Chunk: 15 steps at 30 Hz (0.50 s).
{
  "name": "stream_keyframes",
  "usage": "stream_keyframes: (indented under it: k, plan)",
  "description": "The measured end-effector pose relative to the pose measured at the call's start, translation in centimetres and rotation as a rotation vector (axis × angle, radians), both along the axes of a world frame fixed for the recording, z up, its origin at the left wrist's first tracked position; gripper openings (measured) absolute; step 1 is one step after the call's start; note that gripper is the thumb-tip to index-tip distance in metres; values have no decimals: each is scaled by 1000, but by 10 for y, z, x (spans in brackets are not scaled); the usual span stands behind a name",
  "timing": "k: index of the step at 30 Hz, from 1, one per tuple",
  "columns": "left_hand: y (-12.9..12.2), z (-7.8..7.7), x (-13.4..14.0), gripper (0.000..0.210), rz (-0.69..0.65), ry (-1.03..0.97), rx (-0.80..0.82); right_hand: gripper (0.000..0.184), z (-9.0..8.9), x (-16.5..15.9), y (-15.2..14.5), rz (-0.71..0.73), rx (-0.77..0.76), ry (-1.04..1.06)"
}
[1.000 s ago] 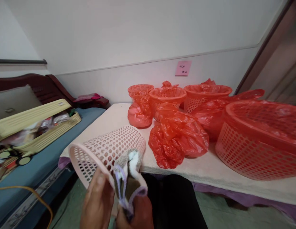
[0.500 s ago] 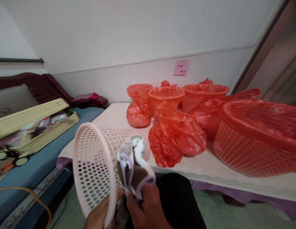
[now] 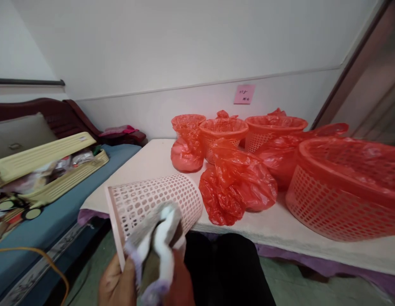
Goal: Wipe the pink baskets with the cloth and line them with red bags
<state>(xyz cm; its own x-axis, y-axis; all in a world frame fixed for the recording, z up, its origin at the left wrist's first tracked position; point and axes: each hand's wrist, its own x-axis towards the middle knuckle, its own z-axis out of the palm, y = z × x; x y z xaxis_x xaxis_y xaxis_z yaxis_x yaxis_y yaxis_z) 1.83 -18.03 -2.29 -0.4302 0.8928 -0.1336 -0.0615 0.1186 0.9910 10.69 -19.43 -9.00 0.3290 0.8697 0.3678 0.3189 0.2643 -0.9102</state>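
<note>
A pale pink perforated plastic basket [image 3: 181, 191] lies tipped on its side over the near edge of the table, its mouth turned to the left. My left hand [image 3: 117, 282] is closed on the basket's rim at the lower left, thumb on the outside. In my right hand [image 3: 181, 280] is a bunched cloth [image 3: 165, 238] in grey, white and brown with purple edging, pressed against the basket's outer side. The cloth covers part of the fingers and is slightly blurred.
Red baskets lined with red bags [image 3: 344, 199] stand on the white-covered table [image 3: 136, 170]. A knotted red plastic bag [image 3: 238, 182] lies right of the pink basket. On the blue bed at left sits an open cream case [image 3: 63, 148]. A pink note [image 3: 244, 94] hangs on the wall.
The pink basket has turned so its mouth faces away to the left and its side shows. My right hand and the cloth have moved left and down along it.
</note>
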Motion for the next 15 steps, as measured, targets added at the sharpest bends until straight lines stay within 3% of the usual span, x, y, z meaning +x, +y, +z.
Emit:
stream_keyframes:
  k: [3,6,8,11,15]
  plan:
    - [6,3,-5,48,-40,-137,-23,16,0,-10,-1,41,-102,88]
    - [5,7,-4,62,25,-269,-50,9,-5,22,21,71,-9,127]
    - [3,10,-2,66,78,-359,-72,9,-8,52,39,-34,67,79]
    - [3,14,1,59,115,-411,-76,13,-10,77,50,-221,21,18]
    - [11,20,6,46,111,-462,-62,19,-14,45,28,-94,104,-27]
